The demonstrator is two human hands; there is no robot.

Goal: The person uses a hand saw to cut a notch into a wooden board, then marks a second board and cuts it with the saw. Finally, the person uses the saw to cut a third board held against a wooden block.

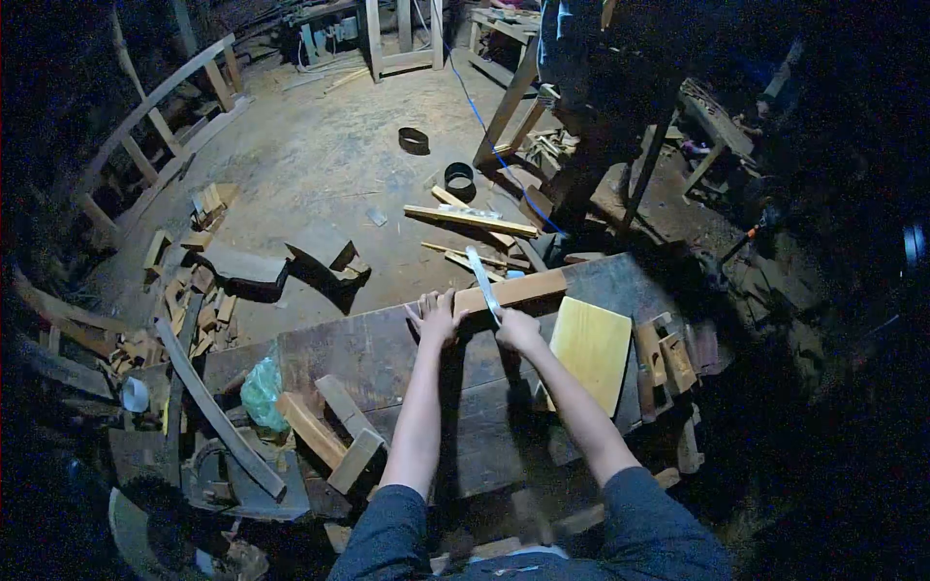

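Note:
A squared wooden beam (pixel 531 288) lies along the far edge of a dark workbench (pixel 329 341). My left hand (pixel 437 318) rests on the beam's left part, its fingers spread. Closed around the near end of a long, flat, pale metal blade (pixel 481 278) is my right hand (pixel 518 332). The blade lies crosswise over the beam and points away from me; its handle, if any, is hidden in my fist, and I cannot make out teeth. A pale yellow board (pixel 591 353) sits on the bench just right of my right hand.
Wooden hand planes (pixel 677 362) stand at the bench's right side. Wood blocks (pixel 310 427) and a green plastic bag (pixel 263 394) are at the left, beside a curved wooden strip (pixel 213 407). Timber offcuts (pixel 470 221) and black rings (pixel 459 178) litter the floor beyond.

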